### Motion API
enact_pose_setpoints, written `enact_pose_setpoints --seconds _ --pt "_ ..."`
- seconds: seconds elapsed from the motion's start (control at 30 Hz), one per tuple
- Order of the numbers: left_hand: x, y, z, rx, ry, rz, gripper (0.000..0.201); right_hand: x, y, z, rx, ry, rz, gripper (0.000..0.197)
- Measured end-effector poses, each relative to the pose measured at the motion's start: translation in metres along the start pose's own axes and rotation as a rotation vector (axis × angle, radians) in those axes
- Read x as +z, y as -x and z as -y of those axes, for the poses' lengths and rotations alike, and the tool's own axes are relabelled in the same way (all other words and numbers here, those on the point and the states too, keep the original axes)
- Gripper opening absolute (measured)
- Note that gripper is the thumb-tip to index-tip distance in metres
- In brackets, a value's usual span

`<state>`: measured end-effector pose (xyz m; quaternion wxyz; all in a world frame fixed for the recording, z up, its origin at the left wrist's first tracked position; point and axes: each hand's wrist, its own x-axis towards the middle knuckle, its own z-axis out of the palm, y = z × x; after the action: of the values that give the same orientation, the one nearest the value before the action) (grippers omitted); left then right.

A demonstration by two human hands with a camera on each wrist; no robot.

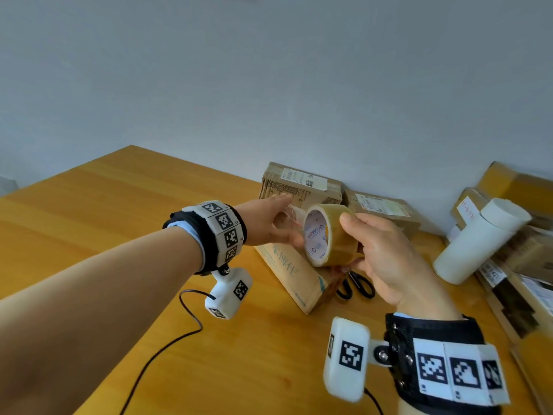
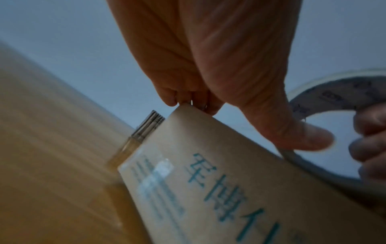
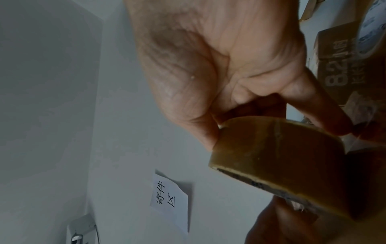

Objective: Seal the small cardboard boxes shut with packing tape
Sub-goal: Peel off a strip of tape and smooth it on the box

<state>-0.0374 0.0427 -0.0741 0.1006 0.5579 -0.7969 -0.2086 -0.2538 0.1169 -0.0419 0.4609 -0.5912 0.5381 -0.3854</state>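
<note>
So my right hand (image 1: 389, 259) has the roll of packing tape (image 1: 329, 235) gripped, thumb over the top of the roll and the other fingers curled under and around it, held up off the table. The roll stands on edge with its printed white core facing my left hand. My left hand (image 1: 269, 226) is right next to it, just across the roll, thumb and fingers pinching the pulled-out clear strip of tape (image 1: 291, 215). The wrist view is pretty blurry, so I can't tell exactly how much of the strip is free.

Directly below both hands is the cardboard box (image 1: 294, 277) with teal printing on it, tilted up on the wooden table (image 1: 89, 223); in the left wrist view my fingertips (image 2: 173, 101) sit right at its top corner. Just under my right hand, on the far side of that box, a pair of black-handled scissors (image 1: 356, 284) lies flat on the table. Past my fingers, against the wall, there are more taped boxes (image 1: 302, 184) with shipping labels. Off to the right of my right hand a white cylinder (image 1: 478, 244) leans on another pile of parcels.
</note>
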Motion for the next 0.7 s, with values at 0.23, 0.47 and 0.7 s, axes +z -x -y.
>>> enact_pose_setpoints --seconds 0.23,0.47,0.7 --pt "0.005 -0.019 -0.005 -0.083 0.286 0.086 0.099 0.005 -0.003 0.001 -0.038 -0.104 -0.032 0.03" --pt "0.007 -0.024 -0.007 -0.146 0.373 0.075 0.087 0.007 -0.021 0.018 -0.128 -0.243 -0.13 0.025" --pt "0.005 -0.027 -0.01 -0.163 0.432 0.099 0.096 0.013 -0.037 0.045 -0.102 -0.344 -0.193 0.028"
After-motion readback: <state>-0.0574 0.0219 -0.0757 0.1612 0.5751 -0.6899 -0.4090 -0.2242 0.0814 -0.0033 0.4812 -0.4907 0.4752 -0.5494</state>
